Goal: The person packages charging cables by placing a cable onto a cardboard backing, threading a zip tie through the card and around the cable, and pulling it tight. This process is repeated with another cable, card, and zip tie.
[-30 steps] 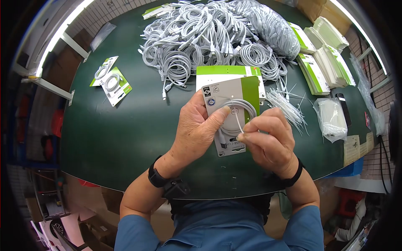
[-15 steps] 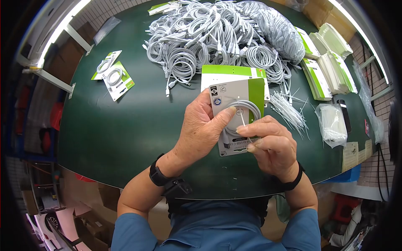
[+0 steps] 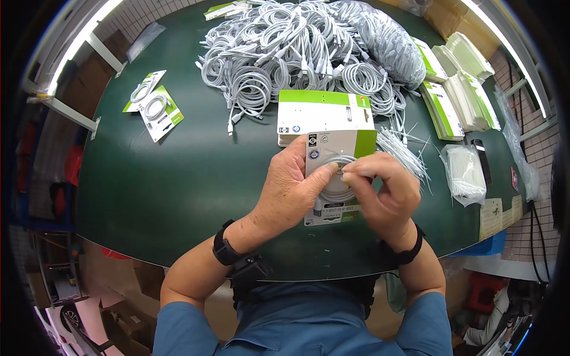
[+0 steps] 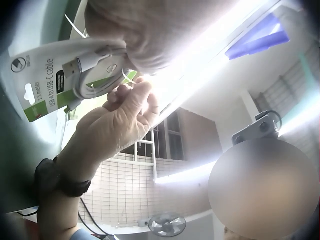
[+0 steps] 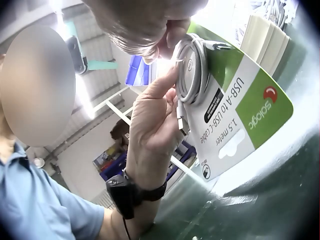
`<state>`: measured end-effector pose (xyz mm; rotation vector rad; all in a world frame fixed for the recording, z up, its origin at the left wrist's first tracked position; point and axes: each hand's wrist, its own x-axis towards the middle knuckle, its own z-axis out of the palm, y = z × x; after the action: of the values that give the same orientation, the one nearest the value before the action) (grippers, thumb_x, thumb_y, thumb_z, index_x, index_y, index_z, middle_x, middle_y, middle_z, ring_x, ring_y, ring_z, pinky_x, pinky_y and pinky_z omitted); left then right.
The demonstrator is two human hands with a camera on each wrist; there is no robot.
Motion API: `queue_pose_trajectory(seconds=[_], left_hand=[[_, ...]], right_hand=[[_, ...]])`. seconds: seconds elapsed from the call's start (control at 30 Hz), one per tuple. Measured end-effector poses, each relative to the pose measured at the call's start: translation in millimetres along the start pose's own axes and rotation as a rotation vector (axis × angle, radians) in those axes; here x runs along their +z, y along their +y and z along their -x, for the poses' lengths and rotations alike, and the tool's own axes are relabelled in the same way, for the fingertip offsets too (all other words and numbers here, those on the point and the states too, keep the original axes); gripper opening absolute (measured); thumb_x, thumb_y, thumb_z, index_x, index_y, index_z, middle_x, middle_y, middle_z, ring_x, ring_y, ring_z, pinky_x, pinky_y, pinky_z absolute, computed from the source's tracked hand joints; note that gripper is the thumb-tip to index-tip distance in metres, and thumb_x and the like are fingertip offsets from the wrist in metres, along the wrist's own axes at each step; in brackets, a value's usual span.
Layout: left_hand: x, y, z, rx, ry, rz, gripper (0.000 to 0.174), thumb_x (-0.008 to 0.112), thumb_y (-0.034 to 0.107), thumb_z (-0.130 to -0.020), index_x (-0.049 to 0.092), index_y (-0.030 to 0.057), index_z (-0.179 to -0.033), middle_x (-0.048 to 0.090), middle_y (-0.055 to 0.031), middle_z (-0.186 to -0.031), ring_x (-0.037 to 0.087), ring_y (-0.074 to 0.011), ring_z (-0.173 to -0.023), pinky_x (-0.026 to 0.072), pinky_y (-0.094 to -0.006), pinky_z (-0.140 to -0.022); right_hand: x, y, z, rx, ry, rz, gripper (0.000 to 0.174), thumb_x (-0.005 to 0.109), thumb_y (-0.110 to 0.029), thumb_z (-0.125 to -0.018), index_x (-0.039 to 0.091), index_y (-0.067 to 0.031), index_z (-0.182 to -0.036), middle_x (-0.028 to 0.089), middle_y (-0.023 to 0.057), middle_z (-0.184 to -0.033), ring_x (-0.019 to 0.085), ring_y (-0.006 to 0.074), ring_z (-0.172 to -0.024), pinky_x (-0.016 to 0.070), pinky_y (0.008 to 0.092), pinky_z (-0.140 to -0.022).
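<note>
My left hand (image 3: 291, 184) grips a white-and-green packaging card (image 3: 335, 141), thumb across its front. A coiled white USB cable (image 5: 204, 75) lies against that card, its metal USB plug (image 4: 74, 67) pointing toward the end with the hanging slot. At the middle of the coil, my right hand (image 3: 389, 187) pinches a thin white cable tie (image 4: 128, 76) between thumb and index finger. In the head view those fingertips sit right beside the left thumb and hide most of the tie.
Behind the hands lies a stack of cards (image 3: 323, 113), backed by a large heap of coiled cables (image 3: 279, 53). Loose ties (image 3: 407, 157) and a bag of ties (image 3: 466, 172) lie to the right, near more card stacks (image 3: 444, 110). Two cards with cables (image 3: 157, 113) lie at left.
My right fingers have moved in close to the coil's centre, where the tie earlier stuck out visibly. The card has shifted slightly down in the head view, still in my left hand.
</note>
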<state>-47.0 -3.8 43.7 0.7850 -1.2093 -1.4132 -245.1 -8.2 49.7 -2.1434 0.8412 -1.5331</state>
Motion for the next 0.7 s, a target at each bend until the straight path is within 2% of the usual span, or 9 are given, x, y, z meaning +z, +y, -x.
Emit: queue_pose_trajectory(seconds=[0.03, 0.13, 0.27, 0.37, 0.47, 0.57, 0.7], left_hand=[[2, -1, 1, -0.009, -0.009, 0.002, 0.037, 0.067, 0.000, -0.104, 0.060, -0.0048, -0.141, 0.076, -0.0132, -0.128, 0.073, -0.0156, -0.115, 0.0598, -0.0331, -0.100], [5, -3, 3, -0.028, -0.031, -0.011, 0.037, 0.067, 0.001, -0.105, 0.060, -0.0047, -0.140, 0.076, -0.0132, -0.129, 0.072, -0.0157, -0.116, 0.0600, -0.0337, -0.101], [4, -7, 3, -0.041, -0.032, -0.031, 0.038, 0.067, 0.001, -0.104, 0.059, -0.0049, -0.141, 0.075, -0.0137, -0.129, 0.072, -0.0163, -0.117, 0.0603, -0.0344, -0.101], [4, -4, 0, -0.033, -0.022, -0.008, 0.038, 0.066, 0.000, -0.104, 0.059, -0.0056, -0.141, 0.075, -0.0144, -0.129, 0.073, -0.0168, -0.117, 0.0603, -0.0346, -0.101], [3, -3, 1, -0.036, -0.020, -0.008, 0.038, 0.066, 0.000, -0.104, 0.059, -0.0062, -0.141, 0.075, -0.0148, -0.130, 0.072, -0.0170, -0.117, 0.0602, -0.0347, -0.101], [4, -3, 2, -0.023, -0.024, 0.010, 0.040, 0.065, 0.000, -0.104, 0.058, -0.0062, -0.142, 0.075, -0.0149, -0.130, 0.073, -0.0170, -0.117, 0.0602, -0.0347, -0.101], [5, -2, 1, 0.007, -0.022, 0.021, 0.041, 0.065, -0.001, -0.104, 0.058, -0.0057, -0.144, 0.075, -0.0146, -0.129, 0.073, -0.0172, -0.116, 0.0602, -0.0347, -0.101]], right_hand=[[2, 0, 4, 0.090, 0.076, -0.055, 0.022, 0.088, 0.003, -0.090, 0.070, 0.0007, -0.103, 0.079, 0.0124, -0.099, 0.075, 0.0143, -0.081, 0.0604, 0.0274, -0.068], [4, 14, 3, 0.099, 0.156, -0.124, 0.021, 0.089, 0.002, -0.090, 0.070, 0.0002, -0.099, 0.079, 0.0109, -0.098, 0.074, 0.0131, -0.081, 0.0604, 0.0271, -0.068], [-9, 15, -5, -0.034, 0.009, 0.107, 0.020, 0.087, 0.003, -0.090, 0.074, 0.0003, -0.105, 0.078, 0.0128, -0.099, 0.074, 0.0185, -0.081, 0.0590, 0.0294, -0.067], [-10, 18, -13, -0.146, -0.013, 0.194, 0.023, 0.085, 0.006, -0.089, 0.076, 0.0003, -0.109, 0.077, 0.0134, -0.096, 0.074, 0.0236, -0.085, 0.0583, 0.0334, -0.068], [-10, 17, -15, -0.236, -0.031, 0.269, 0.030, 0.085, 0.008, -0.084, 0.079, -0.0014, -0.112, 0.076, 0.0122, -0.099, 0.073, 0.0252, -0.088, 0.0581, 0.0355, -0.069], [-19, 14, -7, -0.226, -0.083, 0.322, 0.037, 0.085, 0.008, -0.078, 0.081, -0.0037, -0.113, 0.075, 0.0120, -0.107, 0.073, 0.0248, -0.087, 0.0574, 0.0358, -0.068], [-22, 16, -8, -0.378, -0.095, 0.303, 0.044, 0.085, 0.007, -0.073, 0.083, -0.0064, -0.115, 0.074, 0.0130, -0.111, 0.073, 0.0256, -0.089, 0.0597, 0.0344, -0.068]])
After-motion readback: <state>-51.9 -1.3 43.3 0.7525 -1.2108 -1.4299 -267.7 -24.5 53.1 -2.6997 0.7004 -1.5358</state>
